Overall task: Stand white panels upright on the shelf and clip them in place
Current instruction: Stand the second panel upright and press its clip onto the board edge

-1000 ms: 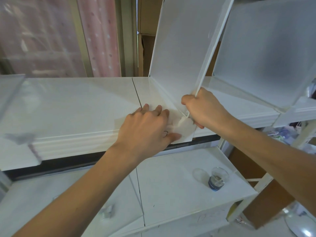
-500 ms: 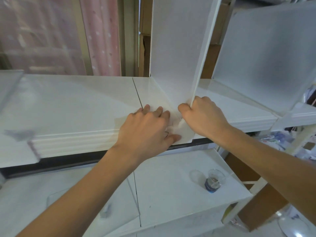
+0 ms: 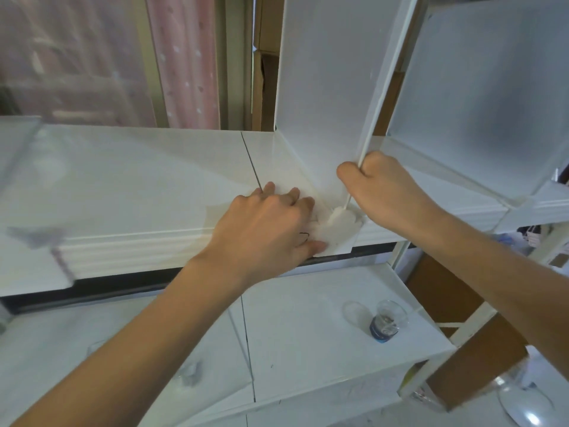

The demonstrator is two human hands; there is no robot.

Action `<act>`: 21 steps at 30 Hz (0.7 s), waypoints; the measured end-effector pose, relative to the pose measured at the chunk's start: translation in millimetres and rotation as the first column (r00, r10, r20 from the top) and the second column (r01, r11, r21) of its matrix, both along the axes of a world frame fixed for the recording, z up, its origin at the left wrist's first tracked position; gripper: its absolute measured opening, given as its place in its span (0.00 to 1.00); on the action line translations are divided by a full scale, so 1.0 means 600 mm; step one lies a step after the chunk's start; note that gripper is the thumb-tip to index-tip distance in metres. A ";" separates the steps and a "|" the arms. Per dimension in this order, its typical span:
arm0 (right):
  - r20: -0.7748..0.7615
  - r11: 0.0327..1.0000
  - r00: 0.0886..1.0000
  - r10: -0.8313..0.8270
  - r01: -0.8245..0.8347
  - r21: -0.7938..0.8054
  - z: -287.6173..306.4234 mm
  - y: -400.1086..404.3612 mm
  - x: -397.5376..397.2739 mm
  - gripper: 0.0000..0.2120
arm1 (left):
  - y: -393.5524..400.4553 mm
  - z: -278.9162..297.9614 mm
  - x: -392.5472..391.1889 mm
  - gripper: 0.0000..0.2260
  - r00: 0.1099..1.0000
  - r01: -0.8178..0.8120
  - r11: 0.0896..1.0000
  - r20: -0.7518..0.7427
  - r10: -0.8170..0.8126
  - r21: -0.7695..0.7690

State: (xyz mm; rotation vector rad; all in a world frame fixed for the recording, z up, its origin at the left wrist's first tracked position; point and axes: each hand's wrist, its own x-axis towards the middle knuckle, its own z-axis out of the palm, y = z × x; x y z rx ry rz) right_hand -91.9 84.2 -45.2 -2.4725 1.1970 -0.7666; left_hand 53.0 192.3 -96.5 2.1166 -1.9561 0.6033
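A white panel [image 3: 326,81] stands nearly upright on the white shelf top [image 3: 129,180], its lower front corner meeting a white plastic clip [image 3: 337,223] at the shelf's front edge. My right hand [image 3: 381,189] is closed around the panel's thin front edge just above the clip. My left hand [image 3: 268,223] lies flat on the shelf beside the clip, fingers spread and thumb touching the clip's lower side. A second white panel [image 3: 480,97] stands tilted at the right.
A lower white shelf [image 3: 295,328] carries a small clear cup [image 3: 386,322] with a dark base. Pink curtains [image 3: 184,57] and cardboard boxes [image 3: 264,63] stand behind. A brown board [image 3: 474,374] leans at the lower right, and a transparent sheet [image 3: 24,180] overlaps the left side.
The panel in my right hand has swung from leaning right to almost vertical. My right hand shifted slightly up along its edge. My left hand stayed on the shelf.
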 end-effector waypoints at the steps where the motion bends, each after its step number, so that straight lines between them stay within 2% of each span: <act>1: -0.090 1.000 0.996 -0.016 0.014 -0.028 -0.005 0.003 -0.004 0.20 | 0.015 0.012 0.009 0.27 0.997 0.030 0.999 -0.070 -0.028 0.031; 3: -0.277 0.988 0.957 -0.085 0.044 -0.149 -0.022 0.014 -0.012 0.23 | 0.052 0.035 0.039 0.29 0.995 -0.009 0.999 -0.098 0.014 0.052; 5: -0.347 0.959 0.926 -0.147 0.047 -0.281 -0.034 0.023 -0.013 0.25 | 0.089 0.043 0.077 0.35 0.989 -0.141 0.988 -0.026 0.143 0.063; 7: -0.348 0.941 0.922 -0.171 0.049 -0.334 -0.039 0.027 -0.010 0.25 | 0.111 0.038 0.101 0.41 0.970 -0.243 0.968 0.028 0.241 0.065; 10: -0.331 0.937 0.927 -0.175 0.053 -0.345 -0.044 0.027 -0.005 0.26 | 0.108 0.017 0.111 0.44 0.960 -0.246 0.969 0.140 0.242 0.011; 14: -0.321 0.914 0.928 -0.189 0.046 -0.404 -0.053 0.033 0.002 0.27 | 0.103 0.016 0.114 0.42 0.955 -0.214 0.977 0.207 0.213 -0.018; 21: -0.291 0.901 0.949 -0.124 -0.015 -0.433 -0.054 0.061 0.035 0.26 | 0.100 0.007 0.112 0.38 0.958 -0.174 0.984 0.221 0.180 -0.048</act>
